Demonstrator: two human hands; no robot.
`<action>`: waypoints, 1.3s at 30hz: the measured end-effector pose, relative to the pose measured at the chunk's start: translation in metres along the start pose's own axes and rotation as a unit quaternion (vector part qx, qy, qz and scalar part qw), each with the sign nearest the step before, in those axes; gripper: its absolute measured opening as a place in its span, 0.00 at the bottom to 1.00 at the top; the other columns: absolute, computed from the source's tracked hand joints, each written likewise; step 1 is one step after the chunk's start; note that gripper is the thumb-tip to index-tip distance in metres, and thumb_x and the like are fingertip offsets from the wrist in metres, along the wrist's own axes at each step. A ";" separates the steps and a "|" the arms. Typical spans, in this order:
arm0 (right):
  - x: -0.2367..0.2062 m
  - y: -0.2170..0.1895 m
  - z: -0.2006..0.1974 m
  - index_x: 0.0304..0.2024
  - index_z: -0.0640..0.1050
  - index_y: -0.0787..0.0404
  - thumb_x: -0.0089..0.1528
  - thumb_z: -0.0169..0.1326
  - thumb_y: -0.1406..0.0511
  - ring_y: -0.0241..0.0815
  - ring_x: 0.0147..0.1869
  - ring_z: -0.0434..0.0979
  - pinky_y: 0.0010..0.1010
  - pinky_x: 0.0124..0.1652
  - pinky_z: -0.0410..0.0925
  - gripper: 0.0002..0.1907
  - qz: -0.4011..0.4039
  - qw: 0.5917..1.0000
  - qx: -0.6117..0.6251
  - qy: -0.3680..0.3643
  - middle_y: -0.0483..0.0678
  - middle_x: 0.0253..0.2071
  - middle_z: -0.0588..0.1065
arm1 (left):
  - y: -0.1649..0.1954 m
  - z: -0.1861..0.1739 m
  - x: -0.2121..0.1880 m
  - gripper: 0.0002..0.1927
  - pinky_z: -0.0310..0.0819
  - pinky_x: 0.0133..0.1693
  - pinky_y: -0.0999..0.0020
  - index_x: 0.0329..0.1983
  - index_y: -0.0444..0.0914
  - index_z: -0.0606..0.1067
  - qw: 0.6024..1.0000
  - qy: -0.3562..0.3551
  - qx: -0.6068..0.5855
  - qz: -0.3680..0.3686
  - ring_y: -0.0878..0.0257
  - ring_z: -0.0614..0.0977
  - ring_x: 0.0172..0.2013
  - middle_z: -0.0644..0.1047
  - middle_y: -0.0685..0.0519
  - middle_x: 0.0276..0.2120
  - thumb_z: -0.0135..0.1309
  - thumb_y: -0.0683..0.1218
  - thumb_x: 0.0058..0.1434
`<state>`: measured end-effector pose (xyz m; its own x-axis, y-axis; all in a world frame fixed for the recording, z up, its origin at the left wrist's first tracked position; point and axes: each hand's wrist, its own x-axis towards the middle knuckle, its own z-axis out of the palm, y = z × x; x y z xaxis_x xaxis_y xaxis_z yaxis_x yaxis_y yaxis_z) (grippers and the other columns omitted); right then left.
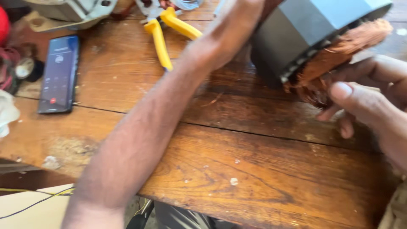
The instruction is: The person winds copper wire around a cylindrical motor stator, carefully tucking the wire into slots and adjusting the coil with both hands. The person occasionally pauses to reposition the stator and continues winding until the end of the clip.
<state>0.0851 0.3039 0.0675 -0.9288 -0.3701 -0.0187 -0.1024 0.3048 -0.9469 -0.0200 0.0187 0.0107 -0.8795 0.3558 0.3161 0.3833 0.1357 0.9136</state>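
Rag: white cloth (6,113) lay at the bench's left edge, partly cut off by the frame.
Tape: dark roll (29,68) sat just above the rag, near the left edge, beside red clutter.
Phone: dark phone (59,74) lay flat near the left edge, its screen lit, long side running towards the far edge.
Pliers: yellow-handled pliers (163,37) lay at the far edge, handles splayed and pointing towards the near edge, just left of the left forearm.
Bench: worn brown planks (237,169), scratched and flecked with pale crumbs; a seam ran across the middle.
Wire: thin yellow and black strands (38,196) hung below the near left corner.
Left hand: the left hand (237,17) reached across from the near left corner to the far edge and pressed against the stator's left side; its fingers were hidden or blurred, so whether it gripped or only steadied could not be told.
Stator: grey steel stator (305,29) stood tilted at the far right corner, between the two hands, its lower end towards the bench.
Winding: copper winding (339,53) bulged from the stator's lower right face, frayed and reddish.
Right hand: the right hand (364,97) came in from the right edge, fingers curled around the loose copper, thumb laid forward over them, pinching the winding.
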 end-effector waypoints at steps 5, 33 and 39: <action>-0.007 0.017 0.009 0.49 0.76 0.68 0.66 0.58 0.60 0.40 0.32 0.82 0.27 0.23 0.71 0.17 -0.016 0.996 -0.077 0.034 0.54 0.36 0.80 | 0.010 -0.002 0.003 0.34 0.78 0.40 0.62 0.48 0.33 0.73 0.997 0.048 0.052 -0.005 0.63 0.81 0.41 0.80 0.51 0.39 0.31 0.66 0.76; -0.030 -0.038 0.013 0.44 0.83 0.67 0.64 0.63 0.70 0.42 0.26 0.78 0.34 0.26 0.71 0.07 -0.286 0.838 -0.462 0.053 0.52 0.30 0.78 | -0.009 0.019 -0.021 0.24 0.77 0.53 0.62 0.56 0.34 0.72 0.964 0.247 -0.071 0.066 0.61 0.81 0.48 0.79 0.47 0.47 0.33 0.56 0.81; -0.020 -0.038 0.000 0.42 0.81 0.69 0.66 0.61 0.70 0.38 0.24 0.76 0.27 0.19 0.68 0.06 -0.327 0.871 -0.347 0.117 0.55 0.34 0.80 | -0.008 0.012 -0.022 0.24 0.77 0.54 0.63 0.57 0.33 0.71 0.966 0.232 -0.102 0.050 0.61 0.80 0.49 0.78 0.47 0.48 0.33 0.56 0.81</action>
<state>0.1074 0.3000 0.1039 -0.6292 -0.4994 0.5956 -0.7526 0.5827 -0.3065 -0.0004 0.0209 -0.0071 -0.8909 -0.1017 0.4426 0.4507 -0.0788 0.8892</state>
